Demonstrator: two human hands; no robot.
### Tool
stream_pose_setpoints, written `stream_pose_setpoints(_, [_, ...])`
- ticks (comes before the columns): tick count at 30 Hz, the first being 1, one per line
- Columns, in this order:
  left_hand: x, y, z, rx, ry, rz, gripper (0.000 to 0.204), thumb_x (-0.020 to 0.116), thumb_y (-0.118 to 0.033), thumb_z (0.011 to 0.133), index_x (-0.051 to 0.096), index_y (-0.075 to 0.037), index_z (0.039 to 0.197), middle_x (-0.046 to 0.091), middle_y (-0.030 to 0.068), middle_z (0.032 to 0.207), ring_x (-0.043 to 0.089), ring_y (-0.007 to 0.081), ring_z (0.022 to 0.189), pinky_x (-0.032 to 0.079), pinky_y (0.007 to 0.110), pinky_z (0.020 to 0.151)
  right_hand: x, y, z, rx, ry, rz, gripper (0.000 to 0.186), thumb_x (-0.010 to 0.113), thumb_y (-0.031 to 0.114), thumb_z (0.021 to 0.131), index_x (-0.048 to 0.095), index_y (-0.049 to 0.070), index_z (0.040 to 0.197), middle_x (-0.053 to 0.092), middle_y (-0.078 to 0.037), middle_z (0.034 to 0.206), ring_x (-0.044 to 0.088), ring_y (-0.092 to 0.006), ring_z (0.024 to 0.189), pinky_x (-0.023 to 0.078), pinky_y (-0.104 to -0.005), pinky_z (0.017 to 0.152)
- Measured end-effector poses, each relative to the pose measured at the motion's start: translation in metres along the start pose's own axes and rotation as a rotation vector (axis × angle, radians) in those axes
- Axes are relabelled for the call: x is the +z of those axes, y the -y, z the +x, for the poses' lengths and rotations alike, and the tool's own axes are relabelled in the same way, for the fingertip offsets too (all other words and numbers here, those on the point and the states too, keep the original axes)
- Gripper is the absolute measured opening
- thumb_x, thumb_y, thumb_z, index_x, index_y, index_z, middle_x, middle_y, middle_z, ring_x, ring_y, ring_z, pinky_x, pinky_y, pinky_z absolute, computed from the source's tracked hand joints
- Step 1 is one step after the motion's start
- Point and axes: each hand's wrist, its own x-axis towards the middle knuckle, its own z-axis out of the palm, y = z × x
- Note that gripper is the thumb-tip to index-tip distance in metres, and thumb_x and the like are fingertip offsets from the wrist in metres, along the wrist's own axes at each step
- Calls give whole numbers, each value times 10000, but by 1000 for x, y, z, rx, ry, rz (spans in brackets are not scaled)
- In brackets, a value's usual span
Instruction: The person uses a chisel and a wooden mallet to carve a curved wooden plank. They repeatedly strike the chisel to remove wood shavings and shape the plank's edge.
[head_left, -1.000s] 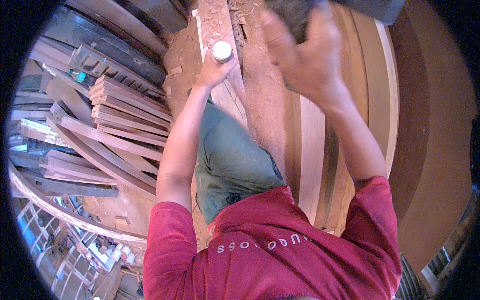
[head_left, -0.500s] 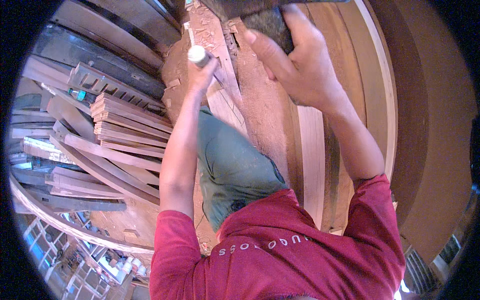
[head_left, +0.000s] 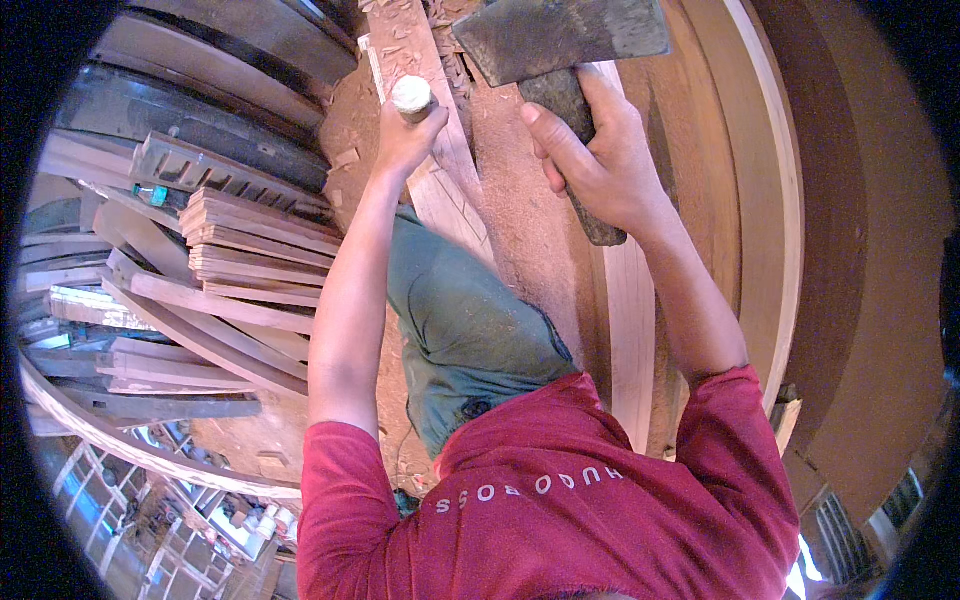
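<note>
1. Okay, left hand (head_left: 408, 142): at 11 o'clock, grip wrapped in a fist round a chisel-like tool (head_left: 412, 95), pale round butt up. Blade hidden below my fist, can't tell if it touches wood.
2. Right hand (head_left: 608, 160): near 1 o'clock, grip closed snugly on the handle (head_left: 603, 228) of a dark mallet-like tool (head_left: 570, 45). Thumb along the handle; head sits toward 12, apart from the chisel-like tool.
3. Plank (head_left: 415, 45): runs from 11 o'clock back toward my green trousers (head_left: 470, 325), passing beneath my left hand in this view.
4. Done, as far as I see: loose chips (head_left: 390, 18) litter the plank's far end, toward 11, so I judge some wood is already cut away. Cut depth: can't tell.
5. Remaining, my judgement: the pale stretch (head_left: 450, 215) with thin marked lines, just short of 12 and nearer me, looks uncut. Call it partway.
6. Stack of wood strips (head_left: 260, 245): between 9 and 10, in neither grip.
</note>
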Motion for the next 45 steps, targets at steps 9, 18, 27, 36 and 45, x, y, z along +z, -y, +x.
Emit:
stream_pose_setpoints(9, [1, 7, -9, 26, 63, 43, 114, 684, -68, 728, 578, -51, 765, 586, -9, 686, 567, 96, 640, 462, 272, 607, -10, 19, 11, 0, 28, -10, 299, 645, 230, 910, 528, -6, 1051, 523, -63, 647, 506, -126, 461, 425, -277, 444])
stream_pose_setpoints(18, [5, 11, -17, 135, -1, 79, 306, 694, -91, 731, 642, -25, 1026, 669, 68, 1019, 622, 181, 954, 482, 350, 870, 21, 20, 23, 203, 539, -651, 344, 598, 253, 883, 537, 20, 1129, 625, -321, 882, 632, -454, 847, 505, -547, 745])
stream_pose_setpoints(27, [10, 6, -21, -56, -44, 124, 246, 674, -74, 743, 638, -22, 981, 672, 41, 895, 634, 167, 855, 502, 334, 787, 21, 12, 20, -341, -7, -419, 382, 607, 300, 873, 513, -2, 1087, 625, -293, 780, 635, -458, 772, 510, -547, 685])
stream_pose_setpoints(36, [-12, -5, 9, -131, -126, -168, 62, 637, -64, 773, 612, -44, 826, 618, 29, 728, 602, 123, 673, 479, 275, 601, 3, -13, 1, 67, 170, -323, 410, 598, 292, 882, 510, 16, 1172, 649, -287, 895, 627, -466, 860, 505, -532, 747])
stream_pose_setpoints(45, [-17, -1, 24, -26, 57, 20, 80, 658, -59, 733, 592, -45, 775, 604, 6, 667, 583, 108, 622, 461, 271, 585, -6, 2, 0, 148, 83, -171, 439, 623, 237, 880, 496, 15, 1237, 636, -212, 842, 625, -371, 784, 503, -423, 680])
